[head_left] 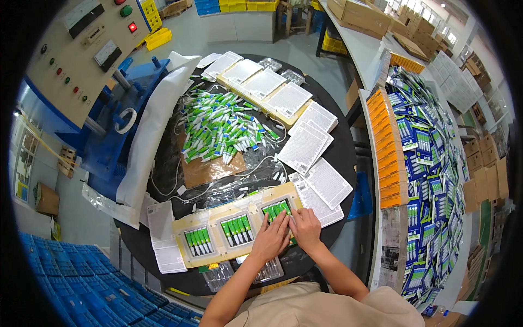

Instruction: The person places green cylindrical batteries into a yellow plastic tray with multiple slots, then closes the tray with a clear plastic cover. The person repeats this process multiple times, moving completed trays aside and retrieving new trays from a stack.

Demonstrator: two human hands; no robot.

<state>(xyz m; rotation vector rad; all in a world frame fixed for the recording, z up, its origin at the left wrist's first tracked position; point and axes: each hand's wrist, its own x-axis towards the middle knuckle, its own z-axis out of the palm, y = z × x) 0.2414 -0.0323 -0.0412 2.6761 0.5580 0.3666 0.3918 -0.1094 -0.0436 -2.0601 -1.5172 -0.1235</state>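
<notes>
Head view: left grip (272,233) and right grip (306,228) work over green tubes (275,209) at the yellow tray's (199,220) right end, on the counter (345,150), clamped or loose unclear; uneven pressing could leave one crossed.

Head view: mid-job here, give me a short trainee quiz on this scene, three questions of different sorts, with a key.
1. At which part of the near tray are the left hand and the right hand?
a) left end
b) middle
c) right end

2. True or false: the pile of loose tubes lies higher in the picture than the near tray.

3. Fill in: on top of the far tray lie white, printed ____.

Key:
1. c
2. True
3. cards
</notes>
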